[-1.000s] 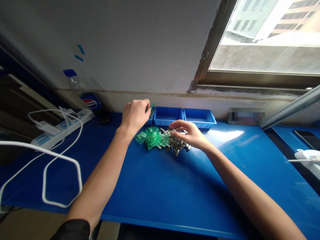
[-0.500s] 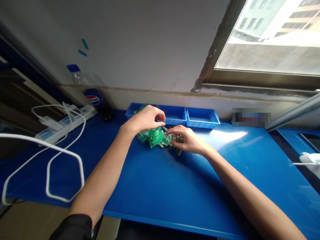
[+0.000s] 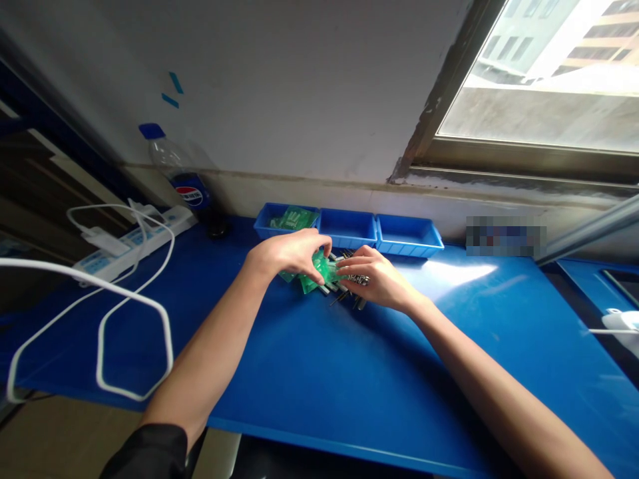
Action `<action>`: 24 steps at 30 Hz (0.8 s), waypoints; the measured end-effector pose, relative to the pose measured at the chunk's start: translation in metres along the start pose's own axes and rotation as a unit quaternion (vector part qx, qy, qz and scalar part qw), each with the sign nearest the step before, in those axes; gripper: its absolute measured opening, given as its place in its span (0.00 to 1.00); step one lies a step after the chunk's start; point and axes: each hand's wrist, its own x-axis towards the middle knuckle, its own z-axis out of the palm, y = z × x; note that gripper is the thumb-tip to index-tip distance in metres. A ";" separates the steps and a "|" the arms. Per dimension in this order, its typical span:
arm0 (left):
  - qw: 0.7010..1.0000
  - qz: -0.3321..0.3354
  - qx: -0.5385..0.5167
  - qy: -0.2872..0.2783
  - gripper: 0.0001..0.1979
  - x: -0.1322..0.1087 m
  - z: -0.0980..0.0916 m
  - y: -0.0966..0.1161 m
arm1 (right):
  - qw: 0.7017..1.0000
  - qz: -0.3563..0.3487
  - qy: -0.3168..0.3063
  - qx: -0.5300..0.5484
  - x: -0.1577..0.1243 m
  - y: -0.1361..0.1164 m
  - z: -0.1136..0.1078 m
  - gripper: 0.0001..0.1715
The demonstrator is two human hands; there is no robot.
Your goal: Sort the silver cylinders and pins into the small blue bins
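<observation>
Left hand (image 3: 292, 255), back from left bin (image 3: 262, 231), curls over green pieces (image 3: 307, 283) on bench (image 3: 349, 372); right hand (image 3: 377, 279) lowered onto metal pins (image 3: 360, 303) alongside. Fingers of both bent; grip on any piece unclear.

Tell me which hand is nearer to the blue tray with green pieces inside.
The left hand. It is just in front of that tray, over the green pile. The right hand is further to the right, on the metal pins.

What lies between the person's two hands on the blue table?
Head view: a pile of green pieces lies between the left hand and right hand, with metal pins beside it.
</observation>
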 end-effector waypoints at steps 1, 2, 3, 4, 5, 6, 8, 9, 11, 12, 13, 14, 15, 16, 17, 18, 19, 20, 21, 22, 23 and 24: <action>1.000 0.002 -0.005 0.000 0.29 0.001 0.001 0.000 | 1.000 -0.009 0.013 -0.003 0.000 0.001 -0.001 0.11; 1.000 0.006 -0.011 0.001 0.29 0.001 0.001 -0.001 | 0.999 -0.017 0.026 -0.004 0.001 0.002 -0.003 0.11; 1.000 0.013 -0.019 0.003 0.29 0.001 0.000 -0.001 | 0.999 -0.027 0.042 -0.007 0.001 0.002 -0.006 0.12; 0.999 0.023 -0.029 0.007 0.29 0.002 0.000 -0.001 | 0.997 -0.036 0.061 -0.009 0.001 0.003 -0.009 0.12; 0.998 0.037 -0.042 0.013 0.30 0.002 -0.002 0.000 | 0.996 -0.044 0.083 -0.012 0.002 0.003 -0.013 0.11; 0.997 0.054 -0.056 0.019 0.30 0.002 -0.003 0.002 | 0.993 -0.050 0.108 -0.013 0.002 0.003 -0.017 0.10; 0.992 0.089 -0.088 0.032 0.32 0.001 -0.006 0.006 | 0.986 -0.043 0.158 -0.004 0.002 0.003 -0.024 0.08; 0.988 0.103 -0.106 0.038 0.32 0.002 -0.007 0.008 | 0.983 -0.024 0.181 0.010 0.002 0.002 -0.026 0.07; 0.981 0.119 -0.143 0.051 0.28 0.002 -0.008 0.013 | 0.973 0.036 0.219 0.063 0.002 0.000 -0.029 0.07; 0.977 0.124 -0.162 0.059 0.24 0.003 -0.008 0.016 | 0.964 0.073 0.234 0.100 0.002 -0.001 -0.030 0.07; 0.973 0.126 -0.179 0.069 0.19 0.004 -0.008 0.018 | 0.953 0.108 0.244 0.140 0.002 -0.003 -0.030 0.09; 0.970 0.128 -0.193 0.080 0.16 0.004 -0.007 0.021 | 0.941 0.138 0.251 0.179 0.003 -0.004 -0.030 0.10; 0.966 0.129 -0.205 0.092 0.14 0.005 -0.007 0.023 | 0.929 0.160 0.255 0.217 0.003 -0.005 -0.030 0.12; 0.962 0.130 -0.216 0.103 0.13 0.005 -0.006 0.024 | 0.917 0.176 0.256 0.250 0.004 -0.006 -0.030 0.14; 0.958 0.129 -0.229 0.112 0.12 0.006 -0.006 0.026 | 0.907 0.185 0.256 0.278 0.005 -0.007 -0.030 0.16; 0.954 0.127 -0.242 0.121 0.12 0.006 -0.006 0.027 | 0.899 0.191 0.255 0.302 0.006 -0.007 -0.031 0.17; 0.950 0.126 -0.256 0.129 0.12 0.006 -0.005 0.028 | 0.892 0.194 0.251 0.323 0.006 -0.008 -0.031 0.18; 0.945 0.125 -0.270 0.138 0.12 0.006 -0.005 0.028 | 0.886 0.196 0.245 0.341 0.006 -0.007 -0.031 0.19; 0.940 0.124 -0.278 0.151 0.11 0.006 -0.006 0.028 | 0.882 0.199 0.238 0.356 0.007 -0.007 -0.031 0.20; 0.938 0.120 -0.279 0.168 0.11 0.006 -0.006 0.027 | 0.879 0.202 0.231 0.366 0.007 -0.006 -0.031 0.20; 0.938 0.111 -0.268 0.192 0.10 0.005 -0.006 0.026 | 0.877 0.205 0.226 0.371 0.007 -0.005 -0.031 0.20; 0.939 0.096 -0.245 0.222 0.10 0.005 -0.007 0.024 | 0.876 0.209 0.223 0.373 0.007 -0.004 -0.031 0.21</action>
